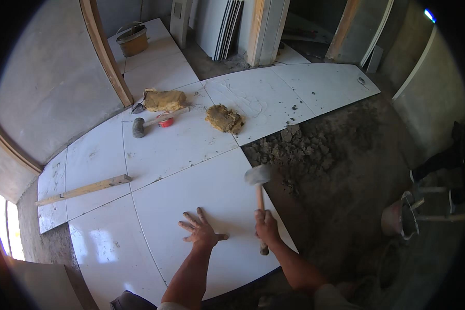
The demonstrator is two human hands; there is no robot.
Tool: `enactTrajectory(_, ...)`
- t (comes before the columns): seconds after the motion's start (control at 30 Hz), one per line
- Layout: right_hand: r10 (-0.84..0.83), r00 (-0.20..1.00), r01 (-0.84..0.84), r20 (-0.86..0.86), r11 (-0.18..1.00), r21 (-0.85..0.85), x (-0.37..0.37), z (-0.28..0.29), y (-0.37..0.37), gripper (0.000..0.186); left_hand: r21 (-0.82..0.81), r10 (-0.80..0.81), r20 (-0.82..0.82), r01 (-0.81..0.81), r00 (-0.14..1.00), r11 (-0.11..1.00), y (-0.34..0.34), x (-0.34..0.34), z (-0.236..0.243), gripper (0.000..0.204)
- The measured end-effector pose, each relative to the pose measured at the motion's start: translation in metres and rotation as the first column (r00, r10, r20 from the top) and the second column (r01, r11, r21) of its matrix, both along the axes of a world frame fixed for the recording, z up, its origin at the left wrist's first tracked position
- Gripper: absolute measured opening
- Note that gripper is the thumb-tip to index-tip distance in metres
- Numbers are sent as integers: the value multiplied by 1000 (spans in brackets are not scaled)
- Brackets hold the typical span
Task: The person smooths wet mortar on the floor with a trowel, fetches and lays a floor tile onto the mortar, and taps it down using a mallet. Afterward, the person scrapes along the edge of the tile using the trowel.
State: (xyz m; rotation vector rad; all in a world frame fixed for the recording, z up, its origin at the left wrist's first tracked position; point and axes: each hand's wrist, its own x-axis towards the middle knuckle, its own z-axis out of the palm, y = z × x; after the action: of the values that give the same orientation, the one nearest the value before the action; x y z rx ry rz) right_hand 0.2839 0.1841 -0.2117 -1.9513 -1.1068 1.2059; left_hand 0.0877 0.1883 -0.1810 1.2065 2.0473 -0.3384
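Observation:
My left hand (203, 231) lies on a large white floor tile (191, 194) with its fingers spread. In my right hand (266, 228) is the wooden handle of a rubber mallet (259, 175). Its grey head, slightly blurred, is held near the tile's right edge, beside the dark mortar bed; I cannot tell whether it touches the tile. A second mallet (139, 128) with a dark head lies on the tiles farther off, its handle across a small red round object (166, 122). Two yellow sponges (225, 119) rest near it, and a trowel (138, 108) is partly hidden beside the left sponge.
Clumped dark mortar (299, 152) covers the ground at the right. A wooden straightedge (85, 190) lies across the left tiles. One bucket (132, 40) stands at the far left, another (399, 216) at the right, near a person's leg (434, 164). Thin panels (227, 31) lean at the back.

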Motion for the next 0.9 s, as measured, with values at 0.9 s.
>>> enactTrajectory(0.9,58,968,-41,-245,996,76,7,29,-21,41,73,13,-31,-11,999,997,1,-1,-4,138)
